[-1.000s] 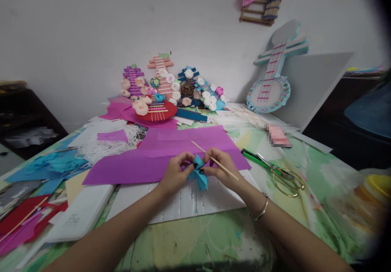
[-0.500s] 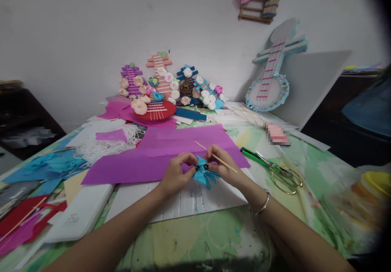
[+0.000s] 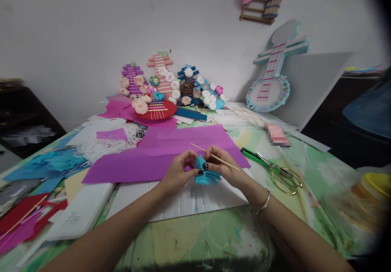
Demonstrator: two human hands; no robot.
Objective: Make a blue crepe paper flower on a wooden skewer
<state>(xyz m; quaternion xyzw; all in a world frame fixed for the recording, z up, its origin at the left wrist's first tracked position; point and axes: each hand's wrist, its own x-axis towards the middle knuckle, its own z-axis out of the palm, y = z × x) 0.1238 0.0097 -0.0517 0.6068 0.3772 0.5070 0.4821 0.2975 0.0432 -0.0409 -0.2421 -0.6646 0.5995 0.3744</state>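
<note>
A folded, pleated piece of blue crepe paper (image 3: 209, 177) is held between both hands, above a white board (image 3: 183, 202). My left hand (image 3: 180, 170) is closed on its left side, thumb pressed against it. On its right side, my right hand (image 3: 224, 164) pinches the same paper. A thin wooden stick (image 3: 226, 162) also lies in my right hand, slanting across the fingers with its tip to the upper left. Behind the hands spreads a sheet of purple paper (image 3: 128, 168). Some of the fingers' contact with the paper is hidden.
Gold-handled scissors (image 3: 287, 180) and a green cutter (image 3: 253, 156) lie to the right. A white power bank (image 3: 81, 215), blue paper (image 3: 55, 162) and white shredded strips (image 3: 100, 148) are on the left. Decorated paper instruments (image 3: 160, 76) lean against the wall. A yellow-lidded jar (image 3: 377, 186) stands right.
The fingers have shifted slightly on the blue crepe paper, and its folds now look more fanned on the right. The stick has tilted a little with my right hand.
</note>
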